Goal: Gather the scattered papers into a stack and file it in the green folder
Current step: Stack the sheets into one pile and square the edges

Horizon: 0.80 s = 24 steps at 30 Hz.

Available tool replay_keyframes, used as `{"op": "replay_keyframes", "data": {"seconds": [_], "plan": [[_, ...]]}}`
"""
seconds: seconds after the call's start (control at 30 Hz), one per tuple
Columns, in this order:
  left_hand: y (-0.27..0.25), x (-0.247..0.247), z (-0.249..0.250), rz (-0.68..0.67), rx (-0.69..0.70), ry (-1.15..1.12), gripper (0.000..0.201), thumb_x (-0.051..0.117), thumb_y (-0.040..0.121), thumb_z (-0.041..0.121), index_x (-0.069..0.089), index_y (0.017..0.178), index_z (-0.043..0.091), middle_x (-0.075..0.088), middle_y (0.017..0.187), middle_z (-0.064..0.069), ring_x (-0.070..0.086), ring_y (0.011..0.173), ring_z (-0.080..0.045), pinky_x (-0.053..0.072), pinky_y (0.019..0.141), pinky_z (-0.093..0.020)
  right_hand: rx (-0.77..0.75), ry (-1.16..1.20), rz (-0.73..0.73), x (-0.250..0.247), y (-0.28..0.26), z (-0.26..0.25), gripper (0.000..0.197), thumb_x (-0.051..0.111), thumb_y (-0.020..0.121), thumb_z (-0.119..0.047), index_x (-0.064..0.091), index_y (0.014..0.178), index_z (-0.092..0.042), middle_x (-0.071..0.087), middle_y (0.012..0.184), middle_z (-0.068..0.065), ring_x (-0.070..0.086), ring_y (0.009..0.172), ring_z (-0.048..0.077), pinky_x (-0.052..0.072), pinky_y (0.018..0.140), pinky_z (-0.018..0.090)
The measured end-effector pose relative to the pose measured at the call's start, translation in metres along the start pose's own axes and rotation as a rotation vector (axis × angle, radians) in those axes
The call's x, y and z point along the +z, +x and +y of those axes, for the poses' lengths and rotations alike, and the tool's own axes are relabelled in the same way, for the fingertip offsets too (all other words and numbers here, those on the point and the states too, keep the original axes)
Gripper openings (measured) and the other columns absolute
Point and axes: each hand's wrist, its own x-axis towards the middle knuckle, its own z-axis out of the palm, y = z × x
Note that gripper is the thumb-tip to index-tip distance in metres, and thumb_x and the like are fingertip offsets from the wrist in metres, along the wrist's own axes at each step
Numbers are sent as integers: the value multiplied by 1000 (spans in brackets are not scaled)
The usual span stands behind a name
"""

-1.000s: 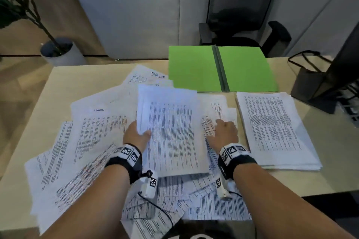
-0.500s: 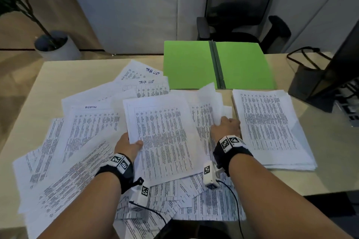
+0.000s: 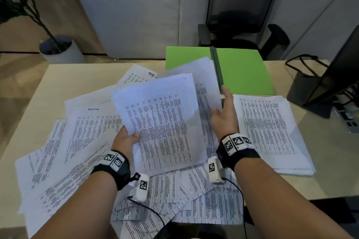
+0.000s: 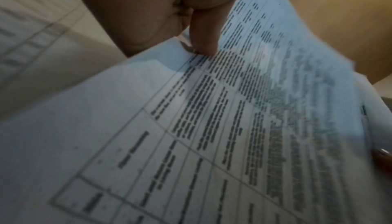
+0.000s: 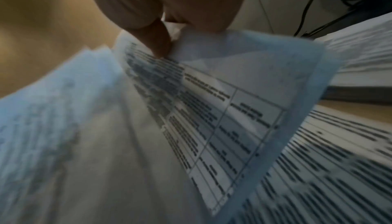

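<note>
Lifted sheets (image 3: 165,120) sit mid-desk, left hand (image 3: 125,139) pinching their seven-o'clock corner, right hand (image 3: 223,116) pinching more at three o'clock, probably bound for the neat stack (image 3: 270,132). Green folder (image 3: 242,72) lies open at twelve.

sheet (image 3: 93,116): "ADMIN" | sheet (image 3: 136,77): "TASK", rest hidden

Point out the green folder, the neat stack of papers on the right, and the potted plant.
green folder (image 3: 244,72): head view, its right-hand flap.
neat stack of papers (image 3: 270,130): head view, middle of the top sheet.
potted plant (image 3: 64,52): head view, the pot's grey wall.
</note>
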Motion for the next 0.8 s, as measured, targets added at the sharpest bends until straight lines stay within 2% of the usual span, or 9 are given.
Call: {"op": "replay_keyframes", "data": {"seconds": [0.1, 0.23, 0.3, 0.4, 0.53, 0.57, 0.67, 0.73, 0.8], "plan": [[-9, 10, 34, -45, 114, -54, 14, 53, 96, 12, 54, 110, 9, 62, 102, 0, 58, 96, -19, 43, 85, -30, -47, 190, -79, -5, 4, -29, 50, 50, 89, 10, 46, 128, -22, 58, 113, -16, 58, 102, -9, 47, 98, 21], [-14, 22, 74, -96, 226, -181, 10, 58, 92, 17, 66, 93, 24, 66, 98, -6, 61, 98, -31, 51, 87, -51, -2, 442, -149, -9, 5, -56, 46, 52, 86, 13, 55, 122, -16, 66, 120, 8, 62, 111, 28, 50, 95, 52], [-23, 28, 88, -102, 307, -182, 6, 60, 92, 21, 62, 97, 21, 68, 99, -5, 64, 95, -28, 52, 83, -45, 24, 525, -208, -15, 1, -65, 36, 52, 91, 8, 57, 120, -12, 69, 110, 8, 66, 96, 28, 56, 84, 50], [-33, 36, 99, -33, 440, -96, 16, 59, 94, 26, 54, 105, 15, 68, 99, 1, 63, 92, -17, 49, 79, -33, 0, 603, -245, -24, -7, -79, 23, 47, 99, -24, 58, 116, -14, 72, 97, -3, 67, 85, 14, 56, 73, 36], [-30, 45, 102, 15, 463, -116, 6, 60, 92, 27, 54, 94, 28, 67, 96, -1, 63, 91, -22, 51, 80, -39, -96, 513, -340, -33, -14, -87, 70, 51, 81, -67, 40, 140, -32, 55, 135, 4, 57, 120, 23, 51, 95, 48], [-30, 48, 101, 25, 449, -115, 6, 59, 91, 27, 54, 92, 30, 66, 97, -4, 64, 92, -26, 53, 80, -42, -144, 460, -377, -35, -18, -89, 67, 56, 81, -62, 36, 140, -38, 52, 136, 4, 57, 121, 19, 51, 97, 45], [-27, 54, 93, 46, 391, -102, 14, 59, 92, 23, 51, 101, 29, 64, 97, -3, 63, 92, -28, 53, 81, -43, -206, 261, -482, -29, -29, -91, 59, 61, 90, -16, 33, 137, -39, 57, 117, -15, 59, 101, -10, 50, 85, 13], [-24, 55, 81, 33, 300, -114, 37, 60, 91, 15, 44, 123, 24, 63, 102, -2, 63, 91, -24, 51, 81, -41, -243, 59, -410, -20, -34, -84, 53, 54, 91, 0, 44, 132, -31, 63, 103, -14, 61, 88, -3, 49, 81, 19], [-20, 52, 69, -3, 234, -120, 55, 69, 81, 10, 44, 129, 21, 65, 107, -8, 65, 96, -30, 53, 82, -44, -244, -14, -347, -15, -39, -77, 41, 51, 88, 3, 59, 115, -27, 61, 79, -14, 56, 68, 4, 45, 68, 25]]}}
